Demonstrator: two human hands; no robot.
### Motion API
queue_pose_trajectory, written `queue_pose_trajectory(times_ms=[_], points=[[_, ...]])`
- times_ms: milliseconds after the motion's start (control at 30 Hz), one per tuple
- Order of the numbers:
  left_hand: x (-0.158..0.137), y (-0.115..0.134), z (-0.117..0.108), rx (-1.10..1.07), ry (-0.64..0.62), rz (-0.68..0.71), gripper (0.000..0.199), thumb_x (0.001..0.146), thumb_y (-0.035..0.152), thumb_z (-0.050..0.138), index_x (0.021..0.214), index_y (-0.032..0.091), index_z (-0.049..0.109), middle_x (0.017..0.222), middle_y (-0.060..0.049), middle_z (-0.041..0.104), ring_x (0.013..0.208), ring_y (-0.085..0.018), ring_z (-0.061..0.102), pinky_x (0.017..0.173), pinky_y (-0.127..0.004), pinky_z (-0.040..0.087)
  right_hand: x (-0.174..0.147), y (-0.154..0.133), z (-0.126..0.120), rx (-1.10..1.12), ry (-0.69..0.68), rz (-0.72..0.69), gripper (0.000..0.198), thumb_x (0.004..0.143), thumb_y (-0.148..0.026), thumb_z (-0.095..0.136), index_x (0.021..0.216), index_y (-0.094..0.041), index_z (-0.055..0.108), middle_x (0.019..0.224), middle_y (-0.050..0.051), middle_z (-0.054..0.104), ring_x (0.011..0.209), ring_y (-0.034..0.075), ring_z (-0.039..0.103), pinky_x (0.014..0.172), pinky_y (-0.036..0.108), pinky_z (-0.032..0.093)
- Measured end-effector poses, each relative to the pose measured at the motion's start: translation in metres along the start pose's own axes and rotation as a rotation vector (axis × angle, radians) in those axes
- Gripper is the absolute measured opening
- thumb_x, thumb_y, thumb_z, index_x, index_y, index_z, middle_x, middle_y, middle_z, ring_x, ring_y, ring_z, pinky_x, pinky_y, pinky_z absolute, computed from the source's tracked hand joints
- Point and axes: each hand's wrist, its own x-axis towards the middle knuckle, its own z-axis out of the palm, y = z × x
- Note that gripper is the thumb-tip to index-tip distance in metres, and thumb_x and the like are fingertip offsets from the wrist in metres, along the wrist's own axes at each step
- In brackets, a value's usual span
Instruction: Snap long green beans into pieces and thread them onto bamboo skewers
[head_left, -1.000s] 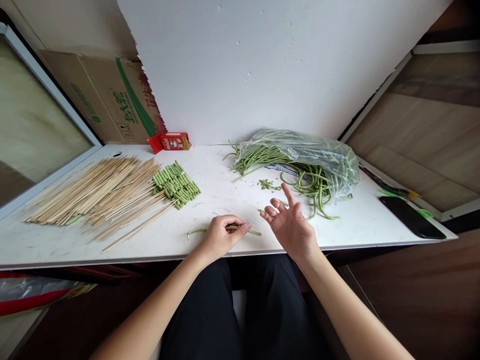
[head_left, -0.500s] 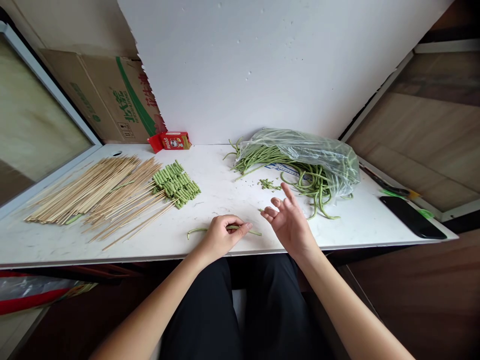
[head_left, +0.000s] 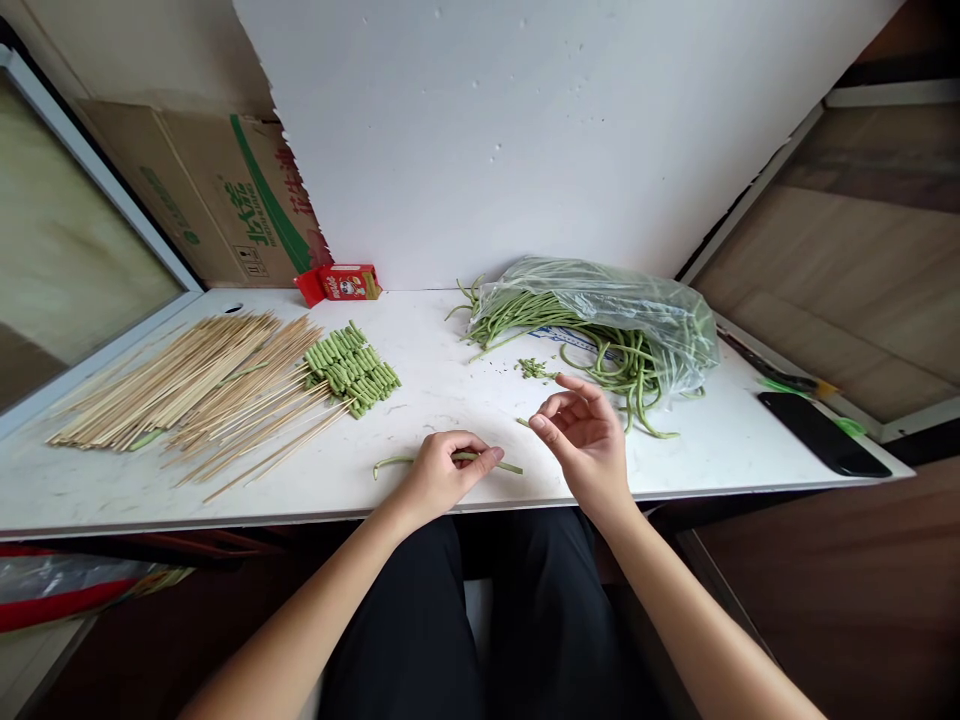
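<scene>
My left hand [head_left: 450, 468] is closed around a long green bean [head_left: 511, 467] just above the table's front edge. One cut-looking end sticks out past my thumb, and the thin curved tail lies to the left. To the right, my right hand [head_left: 583, 440] is raised with its palm turned inward, fingers curled but apart, and nothing visible in it. By its thumb tip is a small green bean piece [head_left: 523, 422]. Beyond the hands is a little heap of bean scraps [head_left: 534, 368]. Short bean lengths [head_left: 351, 368] lie in rows on the left, threaded on skewers.
Bundles of bamboo skewers [head_left: 172, 385] cover the left of the white table [head_left: 442, 375]. A small red box [head_left: 351, 283] stands at the back. A plastic bag [head_left: 645, 300] of long beans [head_left: 517, 315] lies back right. A black phone [head_left: 821, 433] rests at the far right.
My right hand has turned, and its fingers and thumb have drawn in from a more stretched pose. My left hand and the long bean have stayed in place.
</scene>
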Motion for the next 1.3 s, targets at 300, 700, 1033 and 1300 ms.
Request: queue_pose_trajectory(times_ms=[300,700,1033,1300], points=[[-0.001,-0.002,-0.001,0.013,-0.030,0.035,0.032,0.092,0.048,0.074,0.084,0.018,0.080,0.086,-0.006,0.080,0.082,-0.021,0.074,0.073,-0.027,0.058,0.032,0.009,-0.066,-0.768,-0.146,0.118,0.039,0.085,-0.055,0.078,0.107,-0.023,0.075,0.100,0.010,0.072,0.086,0.025,0.062,0.070,0.037,0.049],[-0.001,-0.004,-0.002,0.053,-0.050,0.034,0.032,0.092,0.050,0.074,0.084,0.019,0.080,0.086,-0.006,0.080,0.081,-0.020,0.074,0.072,-0.027,0.058,0.066,0.010,-0.108,-1.186,-0.432,0.108,0.028,0.086,-0.033,0.073,0.111,-0.024,0.077,0.102,0.011,0.075,0.089,0.029,0.065,0.079,0.044,0.052],[-0.001,-0.005,-0.001,0.070,-0.047,0.047,0.032,0.093,0.050,0.073,0.086,0.020,0.080,0.088,-0.006,0.080,0.082,-0.021,0.075,0.073,-0.027,0.058,0.110,0.020,-0.111,-1.157,-0.540,0.410,0.028,0.071,-0.040,0.091,0.090,-0.022,0.081,0.090,0.012,0.078,0.065,0.023,0.067,0.049,0.033,0.052],[-0.002,-0.002,-0.002,0.090,-0.054,0.035,0.031,0.093,0.049,0.073,0.085,0.020,0.080,0.087,-0.005,0.080,0.082,-0.020,0.074,0.072,-0.026,0.056,0.121,0.022,-0.093,-1.211,-0.633,0.402,0.025,0.076,-0.008,0.073,0.090,-0.025,0.085,0.099,0.009,0.078,0.075,0.023,0.067,0.063,0.034,0.052]])
